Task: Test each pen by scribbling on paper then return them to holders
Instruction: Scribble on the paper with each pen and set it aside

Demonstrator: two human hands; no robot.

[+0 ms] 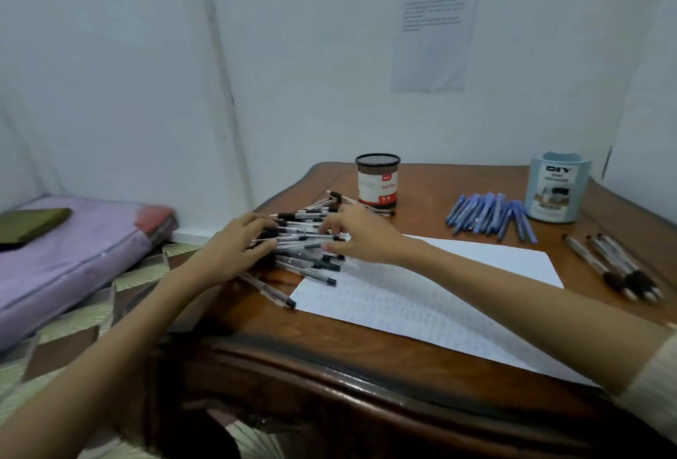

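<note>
A heap of clear pens with black caps (307,238) lies at the table's left side. My left hand (234,249) rests on the heap's left end, fingers spread over the pens. From the right, my right hand (361,235) reaches in with curled fingers touching the pens; whether it grips one I cannot tell. A white sheet of paper (421,297) with faint scribbles lies in the middle. A black mesh holder with a red and white label (378,180) stands behind the heap. A pale blue holder (557,187) stands at the back right.
Several blue pens (491,217) lie in a row left of the blue holder. Three black-grip pens (615,268) lie near the right edge. The wooden table (329,356) stands against a white wall. A purple mattress (73,249) lies on the floor at the left.
</note>
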